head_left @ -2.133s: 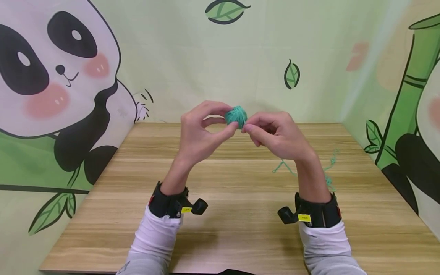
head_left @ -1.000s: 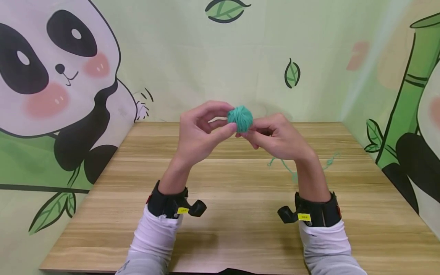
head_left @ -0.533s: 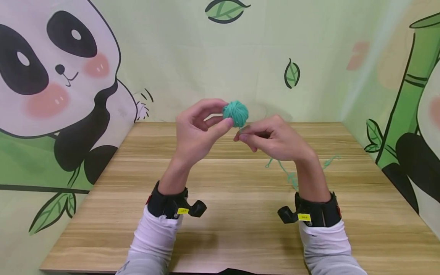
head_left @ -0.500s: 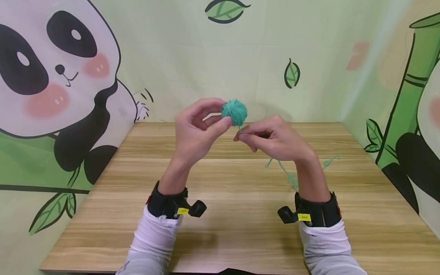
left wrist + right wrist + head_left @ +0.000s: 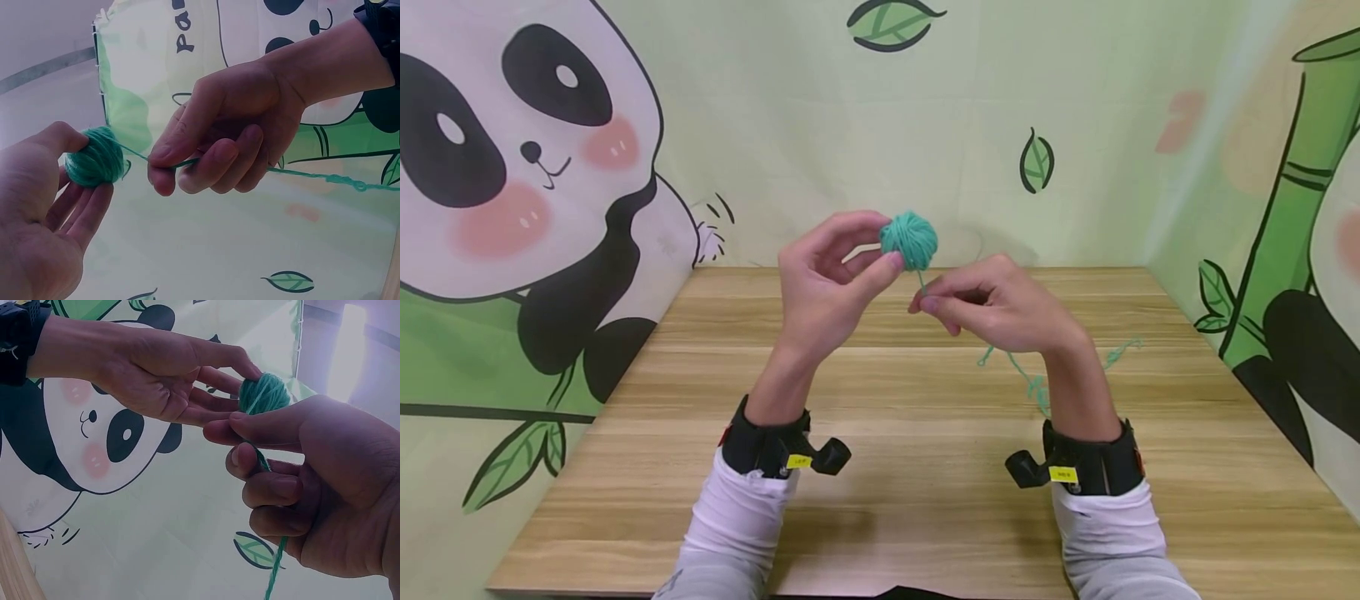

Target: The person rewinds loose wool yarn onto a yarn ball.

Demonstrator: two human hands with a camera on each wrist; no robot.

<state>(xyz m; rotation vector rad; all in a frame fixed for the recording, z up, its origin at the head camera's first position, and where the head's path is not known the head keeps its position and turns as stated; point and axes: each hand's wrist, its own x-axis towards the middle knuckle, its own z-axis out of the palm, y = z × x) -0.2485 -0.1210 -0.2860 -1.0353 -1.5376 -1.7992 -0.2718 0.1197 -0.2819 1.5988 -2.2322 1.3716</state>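
A small teal ball of yarn (image 5: 910,241) is held up above the table by my left hand (image 5: 831,283), thumb on the near side and fingers behind it. From the ball a short taut strand of yarn (image 5: 131,151) runs to my right hand (image 5: 1000,304), whose thumb and index finger pinch it. In the right wrist view the strand passes on through the curled fingers and out below the palm as a loose yarn tail (image 5: 275,569). Its far part, with knotted or tangled bits (image 5: 1037,390), shows past the right forearm in the head view.
The wood-grain table (image 5: 910,500) spreads under both forearms. Behind it hangs a green backdrop (image 5: 820,125) printed with pandas, leaves and bamboo. Each wrist wears a black strap with a small camera (image 5: 831,456) jutting inward.
The yarn ball has risen and shifted slightly left with my left hand over the last second. My right hand has dropped a little, and a strand now shows stretched between them.
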